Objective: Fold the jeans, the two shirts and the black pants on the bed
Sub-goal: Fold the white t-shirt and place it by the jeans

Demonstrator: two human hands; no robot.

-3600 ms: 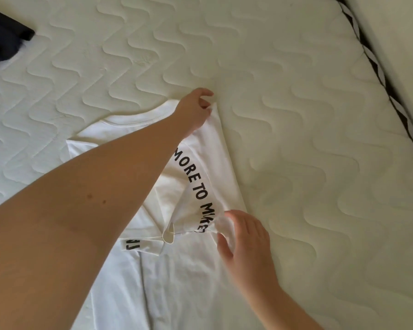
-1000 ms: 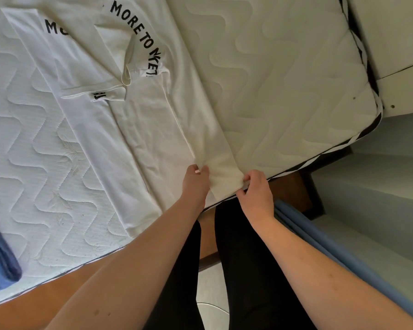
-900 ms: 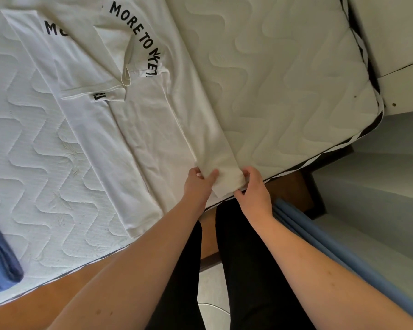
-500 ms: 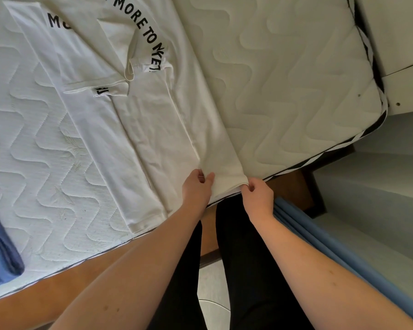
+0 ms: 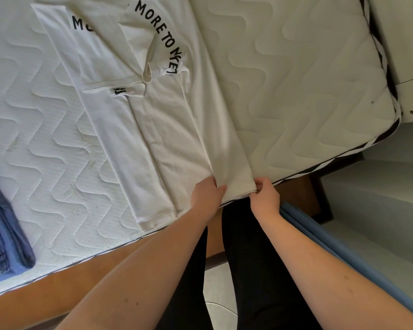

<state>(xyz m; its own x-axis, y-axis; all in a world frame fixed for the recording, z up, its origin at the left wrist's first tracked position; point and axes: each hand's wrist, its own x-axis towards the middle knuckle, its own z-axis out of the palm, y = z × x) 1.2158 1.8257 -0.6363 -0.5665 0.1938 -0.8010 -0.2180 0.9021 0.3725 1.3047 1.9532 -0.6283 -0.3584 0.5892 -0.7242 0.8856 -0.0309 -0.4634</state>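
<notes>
A white shirt (image 5: 167, 120) with black lettering lies lengthwise on the quilted mattress (image 5: 296, 96), both sides and sleeves folded inward. Its hem reaches the bed's near edge. My left hand (image 5: 206, 197) pinches the hem at the left of the folded right-hand panel. My right hand (image 5: 264, 195) grips the same hem at its right corner. Folded blue jeans (image 5: 3, 236) lie at the far left edge of the view. The other shirt and the black pants on the bed are out of view.
The wooden bed frame (image 5: 69, 289) runs along the near edge. My legs in black trousers (image 5: 248, 270) stand against it. A blue rail (image 5: 343, 253) and grey floor lie to the right. A white board (image 5: 410, 55) stands past the mattress corner.
Earlier my hands worked the right sleeve near the collar. They have since come down to the hem, and over the last second they shifted their grip on its right corner.
</notes>
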